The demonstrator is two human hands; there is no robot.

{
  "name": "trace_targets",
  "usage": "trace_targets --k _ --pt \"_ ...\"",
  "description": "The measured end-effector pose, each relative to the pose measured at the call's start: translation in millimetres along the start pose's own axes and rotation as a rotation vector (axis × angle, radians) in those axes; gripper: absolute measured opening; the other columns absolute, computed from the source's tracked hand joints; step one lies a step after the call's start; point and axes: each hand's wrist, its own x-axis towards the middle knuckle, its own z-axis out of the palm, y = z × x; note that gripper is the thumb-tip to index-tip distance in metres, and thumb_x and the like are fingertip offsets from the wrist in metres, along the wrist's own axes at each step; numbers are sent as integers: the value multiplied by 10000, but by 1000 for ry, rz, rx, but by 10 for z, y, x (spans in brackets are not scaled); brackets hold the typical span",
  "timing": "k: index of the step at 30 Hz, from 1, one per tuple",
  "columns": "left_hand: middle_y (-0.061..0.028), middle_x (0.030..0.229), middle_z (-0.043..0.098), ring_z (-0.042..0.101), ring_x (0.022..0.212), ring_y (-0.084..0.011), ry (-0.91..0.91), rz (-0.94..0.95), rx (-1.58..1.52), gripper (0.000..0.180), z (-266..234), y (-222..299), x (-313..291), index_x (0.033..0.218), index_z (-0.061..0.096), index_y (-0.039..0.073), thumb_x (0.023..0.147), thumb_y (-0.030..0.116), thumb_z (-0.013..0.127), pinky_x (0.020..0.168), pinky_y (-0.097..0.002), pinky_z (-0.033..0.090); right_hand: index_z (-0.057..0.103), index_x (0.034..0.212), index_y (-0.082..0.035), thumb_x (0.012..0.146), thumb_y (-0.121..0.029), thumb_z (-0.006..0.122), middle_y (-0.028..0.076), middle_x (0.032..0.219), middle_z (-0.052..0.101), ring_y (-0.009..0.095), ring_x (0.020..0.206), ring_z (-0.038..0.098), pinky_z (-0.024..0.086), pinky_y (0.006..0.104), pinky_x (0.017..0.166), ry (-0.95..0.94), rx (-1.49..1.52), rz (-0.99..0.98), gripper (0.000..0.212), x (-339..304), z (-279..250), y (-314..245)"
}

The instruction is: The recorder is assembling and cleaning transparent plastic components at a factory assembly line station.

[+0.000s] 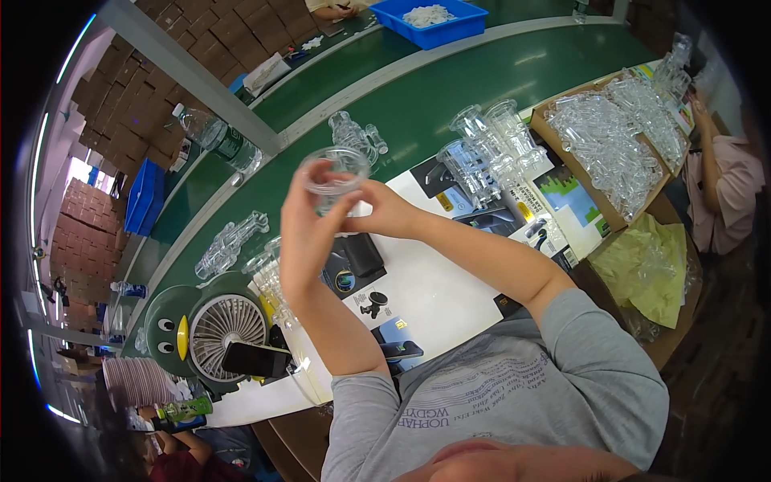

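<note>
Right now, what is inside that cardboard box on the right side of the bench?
The cardboard box is heaped with clear plastic parts, piled above its rim. The box's bottom and anything under the heap are covered, so I cannot tell what lies there.

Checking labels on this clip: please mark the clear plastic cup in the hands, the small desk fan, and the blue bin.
clear plastic cup [336,167], head view, on its rim
small desk fan [226,325], head view, front grille
blue bin [450,30], head view, near wall

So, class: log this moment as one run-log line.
left hand: holds clear plastic cup | right hand: on cup | below: white sheet
</note>
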Motion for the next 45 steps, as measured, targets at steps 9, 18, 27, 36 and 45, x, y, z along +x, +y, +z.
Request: trace_targets --k 9,18,27,36,45 --pt "-127 1161 538 531 1048 -254 124 25 499 507 -204 2 -70 1198 509 38 756 207 689 871 -346 424 566 1045 -114 737 -343 712 -22 778 534 130 697 534 448 250 711 358 801 595 410 297 -221 481" --pt "-88 1224 527 507 1108 -232 23 50 422 466 -201 165 -112 1219 504 73 793 199 645 917 -357 392 541 1059 -179 739 -257 698 35 991 598 175 901 580 488 359 738 696 1033 519 365 938 -343 1016" --pt "-106 1172 553 521 1084 -224 73 71 380 441 -167 133 -46 1195 521 55 794 190 649 899 -343 401 567 999 -105 758 -210 683 38 915 604 172 877 585 495 350 701 667 833 612 287 764 -708 1243" --pt "-177 1258 453 449 1161 -261 426 162 -70 590 -219 -91 112 1342 293 7 874 245 565 949 -366 375 580 1012 -63 750 -177 702 34 1050 619 130 984 570 408 297 902 272 -27 41 310 172 -361 -375" --pt "-167 1257 417 419 1164 -294 342 124 -1041 532 -226 -183 134 1257 364 28 881 364 534 1008 -456 327 631 974 -180 660 -203 727 -4 991 635 182 938 582 409 349 837 162 -870 -558 330 -26 -212 -684"
